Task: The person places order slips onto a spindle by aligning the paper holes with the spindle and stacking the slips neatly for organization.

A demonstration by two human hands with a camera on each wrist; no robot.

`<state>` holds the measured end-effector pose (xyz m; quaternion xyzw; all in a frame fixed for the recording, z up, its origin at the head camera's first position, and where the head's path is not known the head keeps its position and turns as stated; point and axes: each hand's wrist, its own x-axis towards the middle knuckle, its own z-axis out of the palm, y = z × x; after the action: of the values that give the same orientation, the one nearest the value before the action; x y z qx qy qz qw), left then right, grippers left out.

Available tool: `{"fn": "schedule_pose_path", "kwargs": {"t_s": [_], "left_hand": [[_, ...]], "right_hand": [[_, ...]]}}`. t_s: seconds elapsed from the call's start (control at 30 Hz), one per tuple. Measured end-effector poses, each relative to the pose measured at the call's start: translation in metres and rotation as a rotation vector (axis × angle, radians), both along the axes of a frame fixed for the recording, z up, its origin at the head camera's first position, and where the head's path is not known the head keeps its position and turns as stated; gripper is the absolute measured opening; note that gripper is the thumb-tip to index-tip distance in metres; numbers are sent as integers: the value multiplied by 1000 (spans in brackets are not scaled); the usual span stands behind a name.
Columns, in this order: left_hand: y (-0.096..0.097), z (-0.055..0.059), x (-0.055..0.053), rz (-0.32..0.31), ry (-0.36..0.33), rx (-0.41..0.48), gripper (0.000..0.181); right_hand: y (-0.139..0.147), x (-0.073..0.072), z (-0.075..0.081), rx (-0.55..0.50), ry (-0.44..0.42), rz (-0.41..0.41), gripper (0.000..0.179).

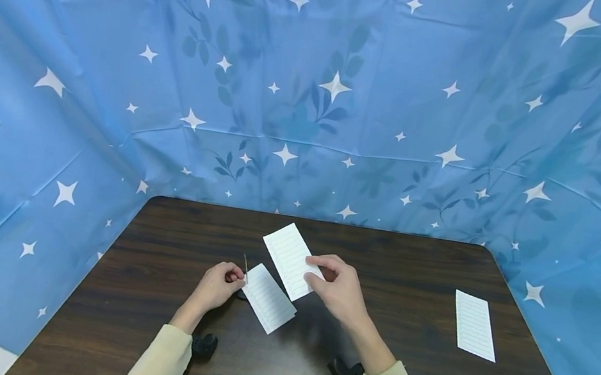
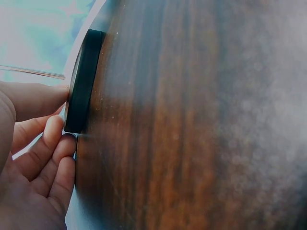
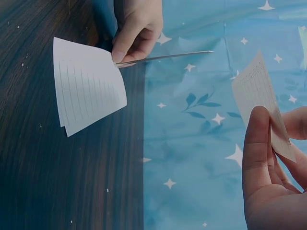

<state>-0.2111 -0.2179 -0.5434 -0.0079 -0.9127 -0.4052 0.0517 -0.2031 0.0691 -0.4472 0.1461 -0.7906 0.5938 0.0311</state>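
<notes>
My left hand point(image 1: 216, 286) pinches the corner of a few white lined paper slips point(image 1: 267, 299), which fan slightly at their far corner. A thin metal spike point(image 3: 172, 55) stands up from that corner, right by the thumb and fingertips. Its round black base point(image 2: 86, 81) shows just below the fingers in the left wrist view; the slips mostly hide it in the head view. My right hand point(image 1: 340, 291) holds a single lined slip point(image 1: 289, 260) between thumb and fingers, tilted and raised above the table, close beside the other slips.
Another lined slip point(image 1: 475, 325) lies flat at the right side of the dark wooden table point(image 1: 400, 261). A blue curtain with white stars point(image 1: 315, 86) hangs behind the table and along its sides. Black wrist straps sit at both sleeves.
</notes>
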Motion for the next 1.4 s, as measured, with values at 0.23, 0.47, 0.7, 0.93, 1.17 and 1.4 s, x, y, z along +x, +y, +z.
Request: {"fn": "schedule_pose_path", "kwargs": {"t_s": [0.23,0.47,0.7,0.93,1.17,1.4], "left_hand": [[1,3,0,7,-9,1,7],[2,3,0,0,-22,1,7],[2,6,-1,-15,-39,-5,6],[0,8,-2,-36,-53,-33,6],[1,13,1,-30,-25,-55,6],[-1,19,1,23,0,-35,5]], "right_hand": [[-5,-1,1,-7,16,7,26],[-9,-2,4,-27,3,24,26],[-12,-2,4,-29,-17,37,26],[-15,-2,3,-31,-24,42,27],[-17,-1,3,-34,-29,57,27],[-19,-1,2,-54,-44,73,27]]}}
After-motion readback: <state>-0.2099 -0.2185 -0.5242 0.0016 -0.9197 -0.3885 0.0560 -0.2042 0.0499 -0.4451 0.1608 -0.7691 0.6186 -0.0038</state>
